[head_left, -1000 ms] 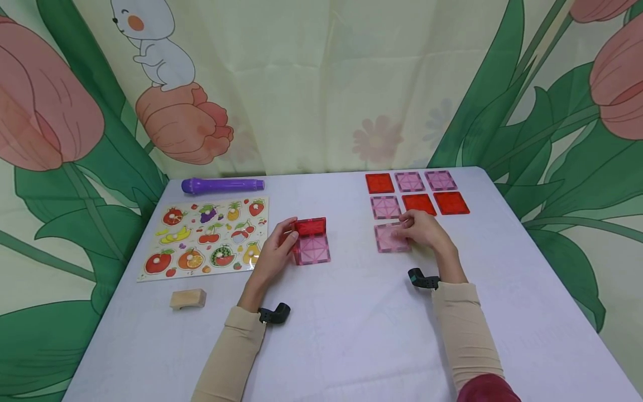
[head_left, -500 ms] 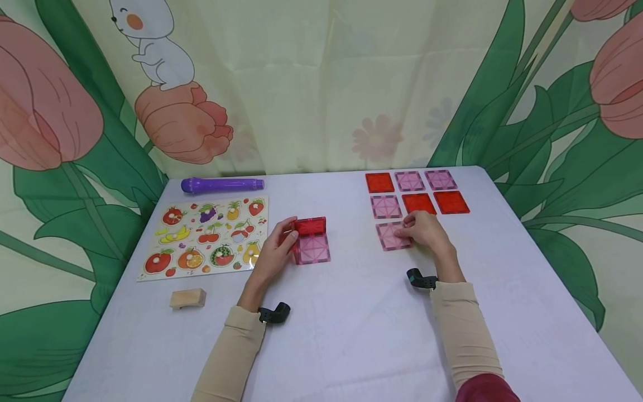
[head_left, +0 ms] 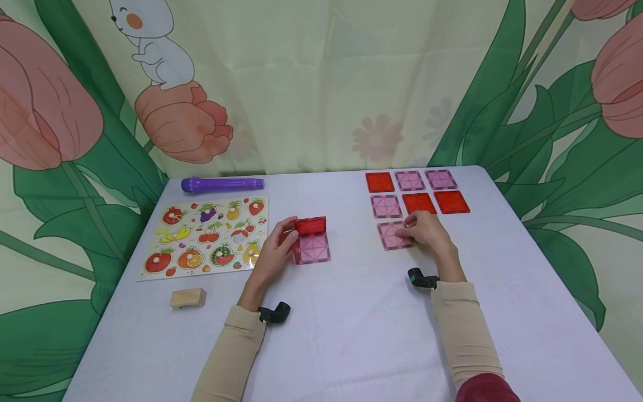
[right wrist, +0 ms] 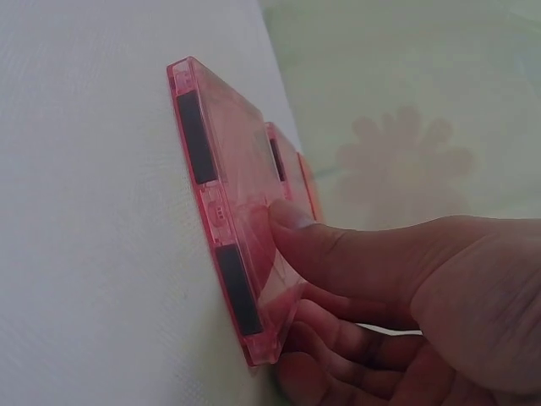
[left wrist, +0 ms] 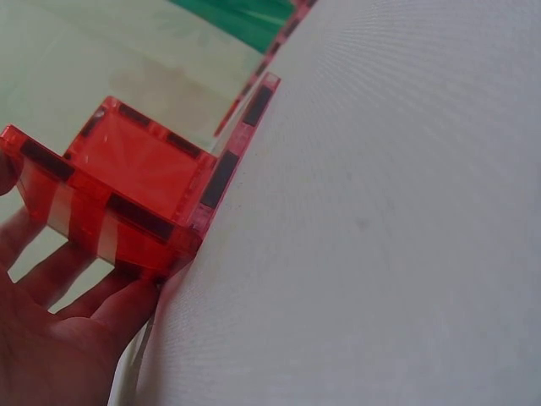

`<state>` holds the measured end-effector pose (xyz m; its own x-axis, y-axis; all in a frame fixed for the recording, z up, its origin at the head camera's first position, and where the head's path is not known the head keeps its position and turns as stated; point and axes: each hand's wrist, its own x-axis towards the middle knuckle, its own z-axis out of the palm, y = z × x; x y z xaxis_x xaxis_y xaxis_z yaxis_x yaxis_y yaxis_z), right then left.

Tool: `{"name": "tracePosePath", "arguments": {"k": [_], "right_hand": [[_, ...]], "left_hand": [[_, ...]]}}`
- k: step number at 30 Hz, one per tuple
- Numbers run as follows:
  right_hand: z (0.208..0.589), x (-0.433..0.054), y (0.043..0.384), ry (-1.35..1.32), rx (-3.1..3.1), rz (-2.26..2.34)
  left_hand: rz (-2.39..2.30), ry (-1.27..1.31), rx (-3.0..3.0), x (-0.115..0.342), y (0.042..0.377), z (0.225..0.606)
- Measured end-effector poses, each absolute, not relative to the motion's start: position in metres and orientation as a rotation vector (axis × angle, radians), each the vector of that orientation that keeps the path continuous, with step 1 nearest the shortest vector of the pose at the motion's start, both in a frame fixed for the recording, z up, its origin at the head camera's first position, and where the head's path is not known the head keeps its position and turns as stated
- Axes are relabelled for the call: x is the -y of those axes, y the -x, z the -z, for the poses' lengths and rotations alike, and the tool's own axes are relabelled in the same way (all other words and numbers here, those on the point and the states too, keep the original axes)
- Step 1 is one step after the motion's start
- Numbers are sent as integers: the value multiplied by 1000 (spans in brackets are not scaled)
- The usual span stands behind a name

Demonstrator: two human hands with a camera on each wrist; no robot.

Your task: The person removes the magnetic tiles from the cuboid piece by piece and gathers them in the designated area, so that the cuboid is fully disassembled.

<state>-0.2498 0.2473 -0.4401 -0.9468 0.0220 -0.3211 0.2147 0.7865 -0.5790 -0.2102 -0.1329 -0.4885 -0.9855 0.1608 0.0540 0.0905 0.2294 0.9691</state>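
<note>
In the head view, my left hand (head_left: 273, 245) is at a small build of magnetic tiles: a pink tile (head_left: 314, 249) flat on the table and a red tile (head_left: 311, 225) standing at its back. Another red tile (left wrist: 93, 207) stands along the left side; in the left wrist view my fingers lie against its outer face, with the thumb at its top edge. My right hand (head_left: 427, 233) pinches a separate pink magnetic tile (head_left: 393, 235) by its right side. Its thumb (right wrist: 321, 241) presses the top face, and curled fingers sit at the edge, partly hidden.
Behind the right hand lie two rows of red and pink tiles (head_left: 385, 206) on the white table (head_left: 346, 335). A fruit puzzle board (head_left: 211, 268) lies at left, a purple microphone-shaped toy (head_left: 223, 185) behind it, and a wooden block (head_left: 188, 298) in front. A printed curtain (head_left: 301, 111) hangs at the back.
The pink tile under my right hand has shifted slightly right and away from me and turned a little, now pinched at its side. My left hand and its build have stayed put.
</note>
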Motion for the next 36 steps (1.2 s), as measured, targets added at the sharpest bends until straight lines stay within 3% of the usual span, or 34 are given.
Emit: {"name": "tracePosePath", "arguments": {"k": [16, 36], "right_hand": [[434, -247, 249, -180, -2707, 874], [420, -209, 245, -61, -2783, 1046]], "left_hand": [[-1888, -238, -2423, 133, 210, 489], [-1870, -282, -2409, 129, 208, 485]]}}
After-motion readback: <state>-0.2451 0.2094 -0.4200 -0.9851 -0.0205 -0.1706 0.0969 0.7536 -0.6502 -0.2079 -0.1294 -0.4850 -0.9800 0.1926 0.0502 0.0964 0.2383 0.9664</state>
